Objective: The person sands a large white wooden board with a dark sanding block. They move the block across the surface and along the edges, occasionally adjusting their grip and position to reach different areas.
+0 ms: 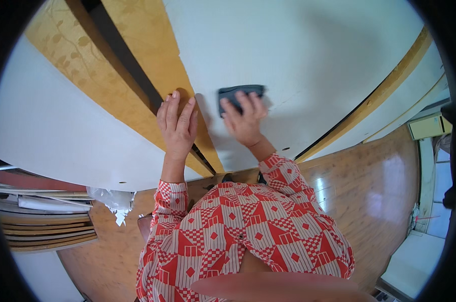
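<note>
My right hand (247, 120) presses a folded dark grey cloth (229, 94) against a large white panel (288, 60). Its fingers lie over the cloth's lower part and look slightly blurred. Just to the left, my left hand (178, 126) rests with fingers stretched out on a yellow patterned strip (157, 43) along the panel's edge, and nothing is in it. A dark narrow gap (132, 55) runs beside that strip, with a second yellow strip (82, 58) on its far side.
Another white panel (61, 121) spreads out at the left. Stacked boards (46, 226) and a clear plastic bag (112, 197) are at the lower left. Wooden flooring (359, 186) extends to the right. A yellow edge (359, 110) bounds the white panel on the right.
</note>
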{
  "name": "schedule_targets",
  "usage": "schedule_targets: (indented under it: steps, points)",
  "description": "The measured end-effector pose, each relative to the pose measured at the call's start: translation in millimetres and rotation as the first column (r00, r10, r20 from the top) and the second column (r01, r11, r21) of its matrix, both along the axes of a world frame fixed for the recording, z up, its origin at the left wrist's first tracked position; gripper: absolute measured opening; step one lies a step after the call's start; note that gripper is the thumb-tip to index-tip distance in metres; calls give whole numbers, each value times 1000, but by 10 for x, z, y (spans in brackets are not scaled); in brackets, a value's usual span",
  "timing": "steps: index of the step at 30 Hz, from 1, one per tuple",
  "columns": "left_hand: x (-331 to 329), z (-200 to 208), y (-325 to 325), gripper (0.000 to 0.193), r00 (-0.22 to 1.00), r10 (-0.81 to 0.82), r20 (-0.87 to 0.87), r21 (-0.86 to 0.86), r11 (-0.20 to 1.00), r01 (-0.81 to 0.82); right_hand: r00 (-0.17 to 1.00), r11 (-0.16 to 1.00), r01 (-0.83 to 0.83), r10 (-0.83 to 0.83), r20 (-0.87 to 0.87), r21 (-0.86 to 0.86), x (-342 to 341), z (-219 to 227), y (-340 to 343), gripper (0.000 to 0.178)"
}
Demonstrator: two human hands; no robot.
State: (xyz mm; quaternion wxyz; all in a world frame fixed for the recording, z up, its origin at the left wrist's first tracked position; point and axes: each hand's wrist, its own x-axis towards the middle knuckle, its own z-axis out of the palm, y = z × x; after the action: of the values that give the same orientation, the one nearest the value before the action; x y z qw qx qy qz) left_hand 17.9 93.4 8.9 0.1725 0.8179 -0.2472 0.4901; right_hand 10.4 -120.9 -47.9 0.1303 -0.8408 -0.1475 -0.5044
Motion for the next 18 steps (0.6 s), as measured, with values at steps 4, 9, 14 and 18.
schedule_targets:
  steps: [4, 9, 14, 18]
  points:
    - [-96, -6, -68, 44, 989, -137, -60, -191, 974, 123, 993, 966, -94, 108, 44, -242, -3, -67, 361, 25]
    - [-110, -139, -134, 40, 954, -288, -83, -419, 879, 229, 990, 945, -110, 133, 55, -308, 66, 93, 79, 29]
    - [-121, -135, -122, 37, 941, -331, -75, -511, 823, 249, 991, 996, 5, 7, 136, -86, 228, 638, -197, 41]
    - [-147, -53, -175, 35, 942, -335, -27, -517, 811, 274, 991, 997, -53, 60, 116, -65, 310, 820, -24, 44]
